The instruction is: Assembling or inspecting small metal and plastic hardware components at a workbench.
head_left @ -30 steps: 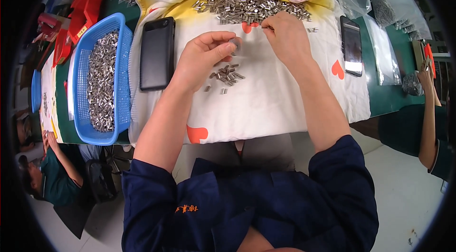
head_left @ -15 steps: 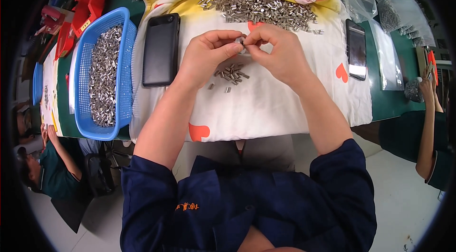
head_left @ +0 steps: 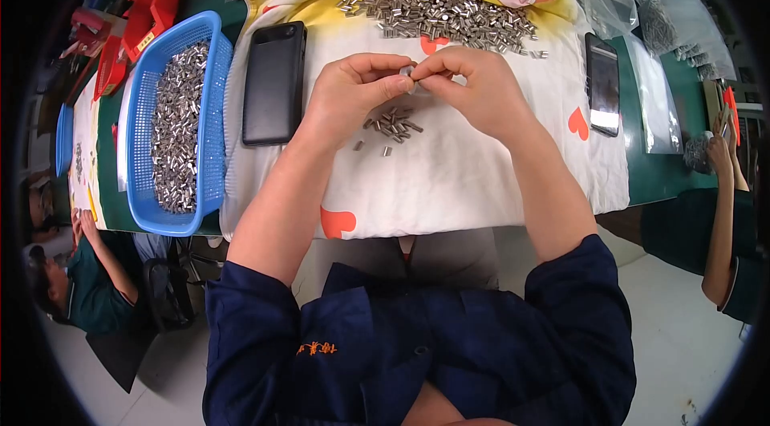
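Above the white cloth (head_left: 457, 185), my left hand (head_left: 345, 97) pinches a small silvery metal piece (head_left: 407, 71) between thumb and fingers. My right hand (head_left: 481, 93) meets it from the other side, thumb and forefinger closed at the piece; whether they hold a second small part is hidden. Just below the hands lies a small heap of short metal cylinders (head_left: 393, 126), with two loose ones nearer me. Beyond the hands spreads a larger pile of similar cylinders (head_left: 441, 15).
A blue plastic basket (head_left: 212, 121) full of metal cylinders stands at left, beside a black rectangular case (head_left: 273, 89). A dark phone (head_left: 601, 81) lies at right near plastic bags (head_left: 654, 105). Red bins (head_left: 152, 9) stand far left. Other people sit at both sides.
Both hands remain together at the metal piece; the fingers of my right hand have shifted slightly. The heaps look the same.
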